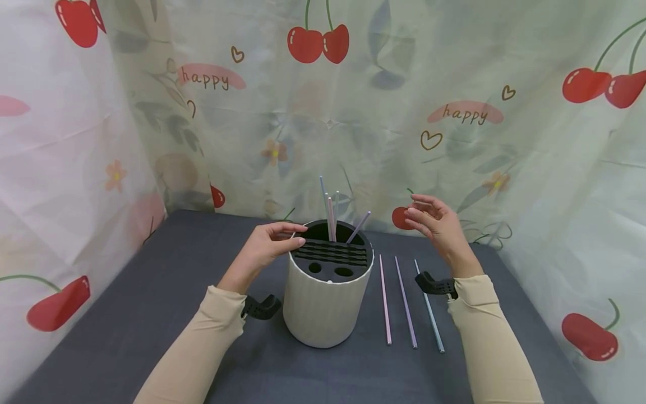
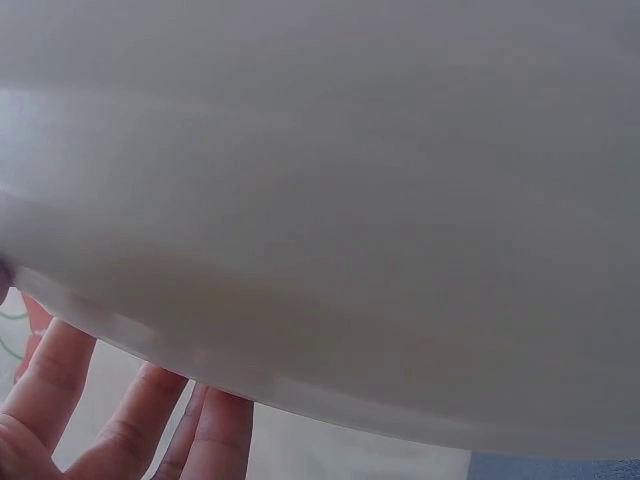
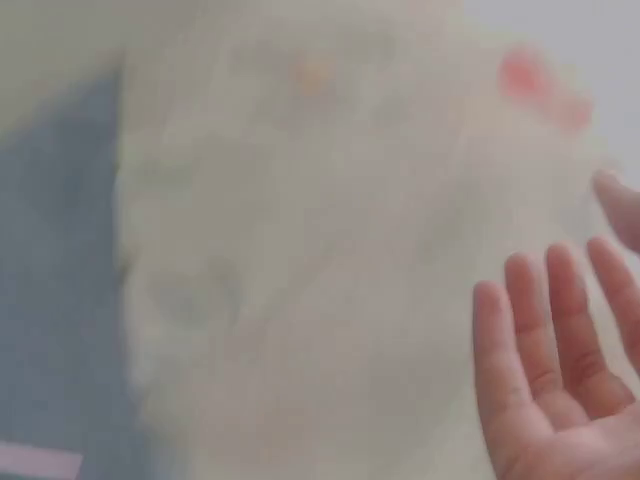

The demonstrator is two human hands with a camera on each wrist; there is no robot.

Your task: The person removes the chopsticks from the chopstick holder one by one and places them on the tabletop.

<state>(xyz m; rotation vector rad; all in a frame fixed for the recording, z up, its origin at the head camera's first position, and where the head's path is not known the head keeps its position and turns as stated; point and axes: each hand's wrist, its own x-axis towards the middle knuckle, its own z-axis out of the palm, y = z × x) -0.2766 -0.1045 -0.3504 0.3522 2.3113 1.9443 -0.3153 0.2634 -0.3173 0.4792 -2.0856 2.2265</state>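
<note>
A cream, ribbed round desk organizer [image 1: 323, 311] with a black slotted top stands upright on the table. My left hand [image 1: 264, 247] rests on its left rim, thumb and fingertips reaching over the edge. In the left wrist view the organizer's pale wall [image 2: 330, 200] hides the tips of the fingers [image 2: 220, 435]. Several thin pastel sticks [image 1: 331, 219] lean in its rear compartment. To the right lie a pink stick [image 1: 384, 300], a purple stick [image 1: 406, 303] and a blue stick [image 1: 431, 308]. My right hand [image 1: 436, 227] hovers above and beyond them, holding nothing, its fingers apart.
A dark grey cloth [image 1: 166, 303] covers the table. Pale curtains [image 1: 323, 123] printed with cherries hang at the back and both sides, close behind the organizer. Each wrist wears a black camera mount, one being the left mount [image 1: 261, 307].
</note>
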